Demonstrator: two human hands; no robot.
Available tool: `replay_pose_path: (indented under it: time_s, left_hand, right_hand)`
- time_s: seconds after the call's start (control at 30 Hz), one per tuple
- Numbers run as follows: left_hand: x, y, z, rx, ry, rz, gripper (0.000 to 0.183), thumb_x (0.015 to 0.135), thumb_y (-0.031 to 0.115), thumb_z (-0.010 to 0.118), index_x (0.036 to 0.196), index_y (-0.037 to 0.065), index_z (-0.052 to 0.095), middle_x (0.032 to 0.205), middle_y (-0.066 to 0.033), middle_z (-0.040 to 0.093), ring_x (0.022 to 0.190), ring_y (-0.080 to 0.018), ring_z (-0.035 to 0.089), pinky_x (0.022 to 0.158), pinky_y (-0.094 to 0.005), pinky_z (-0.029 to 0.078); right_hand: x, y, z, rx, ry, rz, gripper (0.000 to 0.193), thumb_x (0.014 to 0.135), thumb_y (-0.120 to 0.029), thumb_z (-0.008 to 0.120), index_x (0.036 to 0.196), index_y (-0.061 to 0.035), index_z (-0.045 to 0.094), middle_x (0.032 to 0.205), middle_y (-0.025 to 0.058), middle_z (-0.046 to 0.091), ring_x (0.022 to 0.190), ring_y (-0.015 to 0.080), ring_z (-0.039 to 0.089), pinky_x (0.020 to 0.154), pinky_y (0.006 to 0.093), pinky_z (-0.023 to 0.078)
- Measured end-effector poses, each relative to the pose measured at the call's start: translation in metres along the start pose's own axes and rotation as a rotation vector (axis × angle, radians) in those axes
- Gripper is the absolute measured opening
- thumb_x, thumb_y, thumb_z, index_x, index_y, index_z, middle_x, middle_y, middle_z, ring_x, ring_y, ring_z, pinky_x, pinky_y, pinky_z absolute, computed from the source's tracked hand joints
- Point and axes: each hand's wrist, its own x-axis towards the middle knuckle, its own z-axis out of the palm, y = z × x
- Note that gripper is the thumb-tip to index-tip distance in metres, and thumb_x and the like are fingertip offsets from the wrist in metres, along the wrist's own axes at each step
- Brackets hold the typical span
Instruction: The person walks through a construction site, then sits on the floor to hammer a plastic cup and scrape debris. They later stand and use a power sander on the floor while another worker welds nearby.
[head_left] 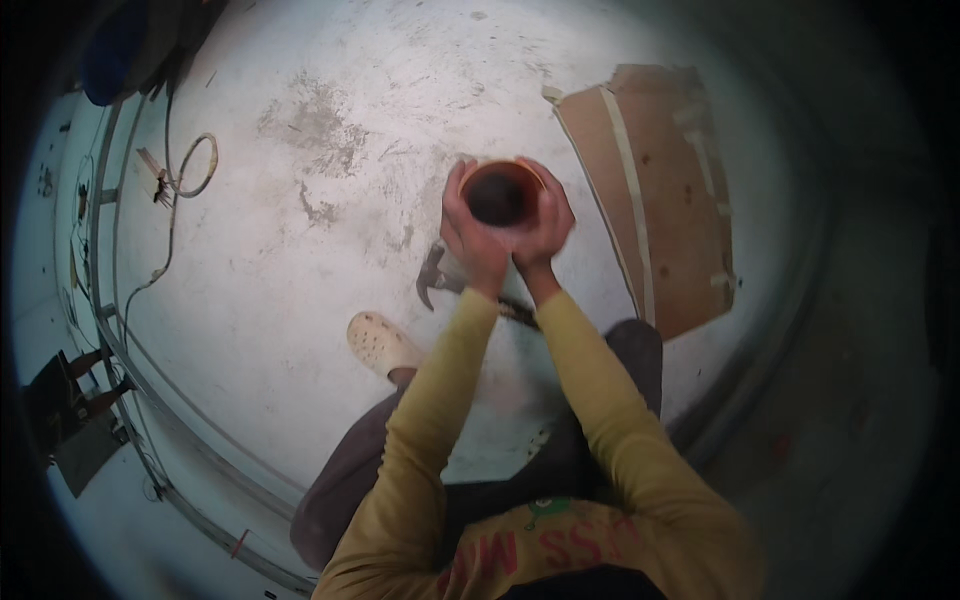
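Both hands are wrapped around a round, reddish-orange pot-like vessel (532, 203), held out in front of me with its mouth facing up. My left hand (471, 232) cups its left side, and my right hand (549, 222) cups the right. The inside looks dark; whether something lies in there I cannot make out. A claw hammer (432, 276) lies on the floor below my wrists, its handle partly hidden behind my forearms.
A flattened cardboard sheet (670, 200) lies on the pale, stained floor (300, 230) to the right. At left, a looped hose or cable (205, 170) runs beside a metal rail (150, 385). My light clog (380, 342) is near the hammer.
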Motion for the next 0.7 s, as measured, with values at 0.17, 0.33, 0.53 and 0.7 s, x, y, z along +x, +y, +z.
replay_pose_path:
  time_s: [0.17,0.33,0.53,0.7]
  left_hand:
    - [0.041,0.022,-0.016,0.394,-0.333,-0.136,0.048,0.109,0.036,0.046,0.121,-0.004,0.068,0.114,-0.0128,0.071,0.105,-0.0203,0.065,0.094,-0.0324,0.050]
    - [0.079,0.044,-0.004,0.646,-0.708,-0.155,0.045,0.107,0.035,0.051,0.116,-0.004,0.070,0.109,-0.0112,0.073,0.098,-0.0164,0.066,0.090,-0.0301,0.051]
    - [0.072,0.043,0.002,0.656,-0.721,-0.101,0.045,0.109,0.032,0.044,0.116,-0.004,0.070,0.113,-0.0110,0.072,0.103,-0.0185,0.066,0.095,-0.0318,0.051]
    - [0.069,0.046,0.003,0.664,-0.672,-0.094,0.051,0.109,0.033,0.038,0.112,-0.005,0.071,0.108,-0.0132,0.074,0.102,-0.0187,0.065,0.096,-0.0309,0.048]
  right_hand:
    - [0.000,-0.005,0.000,-0.005,0.026,0.042,0.047,0.106,-0.033,0.043,0.121,0.0053,0.065,0.114,0.0166,0.070,0.107,0.0233,0.065,0.098,0.0353,0.049]
    - [-0.022,-0.007,-0.032,-0.043,0.114,-0.057,0.042,0.102,-0.028,0.048,0.122,0.0045,0.065,0.120,0.0192,0.069,0.113,0.0285,0.064,0.102,0.0386,0.046]
    - [-0.139,-0.029,-0.159,-0.332,0.156,-0.114,0.075,0.102,-0.054,0.039,0.137,0.0117,0.048,0.136,0.0270,0.053,0.128,0.0381,0.050,0.111,0.0468,0.037]
    - [-0.146,-0.016,-0.141,-0.317,0.428,-0.164,0.082,0.104,-0.058,0.032,0.144,0.0126,0.039,0.146,0.0261,0.046,0.138,0.0376,0.044,0.117,0.0445,0.032]
